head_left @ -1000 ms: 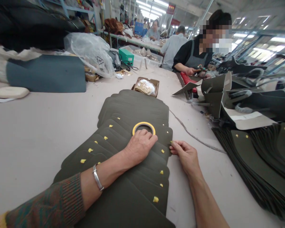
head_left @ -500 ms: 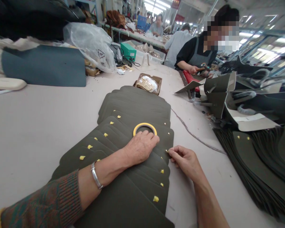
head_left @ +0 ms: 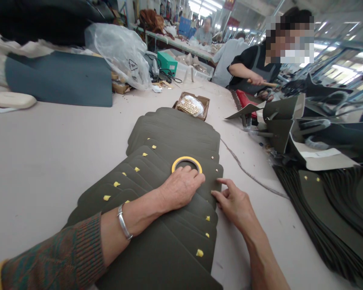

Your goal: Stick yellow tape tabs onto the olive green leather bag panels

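Observation:
Overlapping dark olive panels (head_left: 169,245), leather-like, lie fanned in a stack before me, with yellow tape bits (head_left: 200,253) along both sides. My left hand (head_left: 181,185) rests on them, fingers curled over the near side of a yellow tape roll (head_left: 186,158). At the stack's right edge is my right hand (head_left: 236,203), its thumb and forefinger apart. The thumb tip touches a panel's edge and covers the spot beneath it; the other fingers are partly hidden. Two small metal studs (head_left: 217,170) show just above that hand.
Beyond the stack stands a small box (head_left: 206,105) of gold-coloured studs. A cord (head_left: 245,167) trails to the right, by more stacked dark panels (head_left: 329,217) and bag parts (head_left: 290,121). A clear plastic bag (head_left: 117,52) sits at back left. A co-worker (head_left: 257,64) holds a wooden-handled tool.
My right thumb and forefinger have spread from a pinch, and the stud seen at their tips is out of sight. My left hand stays on the tape roll. The co-worker's tool has risen.

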Available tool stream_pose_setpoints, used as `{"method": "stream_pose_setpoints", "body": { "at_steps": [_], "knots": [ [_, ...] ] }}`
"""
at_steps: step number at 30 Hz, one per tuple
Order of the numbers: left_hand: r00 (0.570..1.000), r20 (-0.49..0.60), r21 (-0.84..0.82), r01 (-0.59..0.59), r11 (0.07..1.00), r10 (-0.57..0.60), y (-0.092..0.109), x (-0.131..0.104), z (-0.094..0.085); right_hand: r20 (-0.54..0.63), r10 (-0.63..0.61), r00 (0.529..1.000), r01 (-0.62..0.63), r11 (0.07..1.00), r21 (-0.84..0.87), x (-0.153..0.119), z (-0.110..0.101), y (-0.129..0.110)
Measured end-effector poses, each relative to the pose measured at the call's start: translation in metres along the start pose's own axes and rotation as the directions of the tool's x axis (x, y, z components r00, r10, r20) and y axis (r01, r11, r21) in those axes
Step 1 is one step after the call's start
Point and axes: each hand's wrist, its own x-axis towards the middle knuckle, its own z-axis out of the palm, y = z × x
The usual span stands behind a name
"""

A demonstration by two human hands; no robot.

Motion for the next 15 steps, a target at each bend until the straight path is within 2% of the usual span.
{"method": "stream_pose_setpoints", "body": {
  "at_steps": [2, 4, 6, 10, 15],
  "knots": [
    [1.000, -0.001, 0.001, 0.002, 1.000, -0.002, 0.000, 0.000, 0.000, -0.023, 0.065, 0.998, -0.064, 0.996, 0.055, -0.003, -0.002, 0.005],
    [1.000, -0.003, -0.009, -0.001, 1.000, 0.001, -0.001, 0.000, 0.000, 0.014, 0.100, 0.995, -0.101, 0.984, 0.149, -0.009, -0.004, 0.009],
    [1.000, -0.009, -0.029, -0.001, 1.000, 0.000, -0.001, 0.000, -0.001, 0.026, 0.051, 0.998, -0.055, 0.986, 0.160, -0.015, -0.005, 0.010],
    [1.000, -0.027, -0.083, 0.000, 0.997, -0.002, -0.002, 0.001, -0.005, -0.076, -0.129, 0.989, 0.125, 0.991, -0.051, -0.020, 0.001, 0.003],
    [0.998, -0.052, -0.106, -0.035, 0.994, 0.030, -0.003, 0.001, -0.008, -0.112, -0.168, 0.979, 0.148, 0.975, -0.168, -0.012, 0.010, -0.004]
  ]
}}
